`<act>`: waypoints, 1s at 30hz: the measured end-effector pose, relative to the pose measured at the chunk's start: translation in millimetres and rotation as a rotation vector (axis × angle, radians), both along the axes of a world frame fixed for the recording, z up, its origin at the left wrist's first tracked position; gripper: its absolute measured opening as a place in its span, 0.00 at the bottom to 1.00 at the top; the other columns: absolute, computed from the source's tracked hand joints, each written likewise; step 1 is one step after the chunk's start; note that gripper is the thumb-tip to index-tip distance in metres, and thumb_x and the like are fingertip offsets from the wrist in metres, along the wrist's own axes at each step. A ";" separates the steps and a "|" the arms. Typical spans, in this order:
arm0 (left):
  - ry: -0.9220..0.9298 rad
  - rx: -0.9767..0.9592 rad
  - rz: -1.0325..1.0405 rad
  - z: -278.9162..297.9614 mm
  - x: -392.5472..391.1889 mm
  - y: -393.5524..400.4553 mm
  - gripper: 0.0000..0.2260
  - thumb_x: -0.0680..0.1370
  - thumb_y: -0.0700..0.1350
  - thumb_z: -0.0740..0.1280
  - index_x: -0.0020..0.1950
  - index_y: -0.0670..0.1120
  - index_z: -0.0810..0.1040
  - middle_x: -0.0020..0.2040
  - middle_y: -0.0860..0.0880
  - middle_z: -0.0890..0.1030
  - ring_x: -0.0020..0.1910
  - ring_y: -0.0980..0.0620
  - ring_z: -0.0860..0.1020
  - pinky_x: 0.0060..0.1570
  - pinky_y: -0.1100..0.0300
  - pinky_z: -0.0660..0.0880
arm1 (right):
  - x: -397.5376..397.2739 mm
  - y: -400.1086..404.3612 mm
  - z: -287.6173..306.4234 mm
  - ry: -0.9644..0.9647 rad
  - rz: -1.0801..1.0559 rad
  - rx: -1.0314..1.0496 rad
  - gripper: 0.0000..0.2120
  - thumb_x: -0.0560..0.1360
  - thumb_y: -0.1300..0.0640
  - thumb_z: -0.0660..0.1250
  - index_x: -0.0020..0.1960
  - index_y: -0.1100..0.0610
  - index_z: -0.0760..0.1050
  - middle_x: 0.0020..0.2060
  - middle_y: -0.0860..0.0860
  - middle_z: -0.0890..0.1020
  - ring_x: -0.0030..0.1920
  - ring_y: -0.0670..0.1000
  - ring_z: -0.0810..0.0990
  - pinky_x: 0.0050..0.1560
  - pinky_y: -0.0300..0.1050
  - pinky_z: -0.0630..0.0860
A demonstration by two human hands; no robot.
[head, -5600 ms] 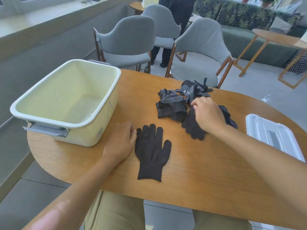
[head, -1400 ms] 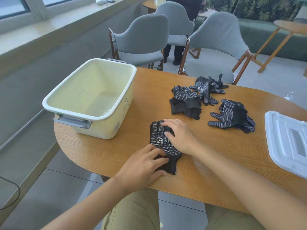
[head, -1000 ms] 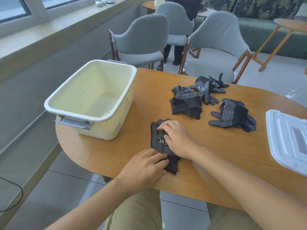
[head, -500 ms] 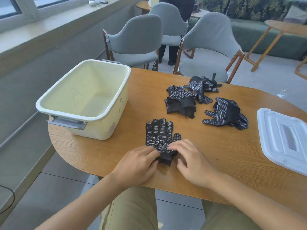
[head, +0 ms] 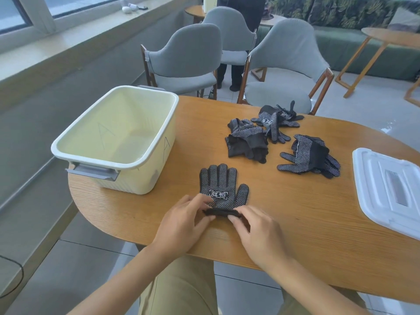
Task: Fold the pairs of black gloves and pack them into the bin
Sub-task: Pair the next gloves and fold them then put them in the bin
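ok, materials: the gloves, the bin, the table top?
Gloves: black knit fabric, it seems, with white grip dots and a printed label; the cuff rolls softly under both hands' fingers. Bin: cream moulded plastic, semi-gloss, ribbed lower wall, grey handle. Table: wood or wood veneer, matte, with visible straight grain; which one cannot be told.

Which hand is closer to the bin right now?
Left. The left hand grips the cuff of the glove pair just in front of the bin. The right hand grips the cuff's other end, farther from the bin.
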State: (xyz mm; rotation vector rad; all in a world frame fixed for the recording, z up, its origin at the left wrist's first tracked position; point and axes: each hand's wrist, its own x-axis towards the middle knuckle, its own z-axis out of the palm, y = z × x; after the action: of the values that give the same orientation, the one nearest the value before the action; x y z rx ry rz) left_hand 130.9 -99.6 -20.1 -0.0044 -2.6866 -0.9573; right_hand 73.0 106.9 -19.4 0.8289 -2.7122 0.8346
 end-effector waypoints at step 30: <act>0.033 -0.251 -0.042 -17.9 -20.8 -0.7 0.22 0.78 0.59 0.64 0.66 0.47 0.78 0.63 0.53 0.75 0.61 0.50 0.74 0.53 0.54 0.78 | -31.5 -1.8 -6.6 0.318 0.194 0.344 0.17 0.79 0.52 0.61 0.64 0.56 0.77 0.58 0.51 0.78 0.56 0.54 0.77 0.51 0.49 0.75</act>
State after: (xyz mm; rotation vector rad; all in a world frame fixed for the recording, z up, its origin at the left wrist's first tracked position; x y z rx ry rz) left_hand 110.0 -100.3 -38.0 -0.1281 -2.7671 -0.6193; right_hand 41.5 105.0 -26.0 1.1951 -2.5469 0.2335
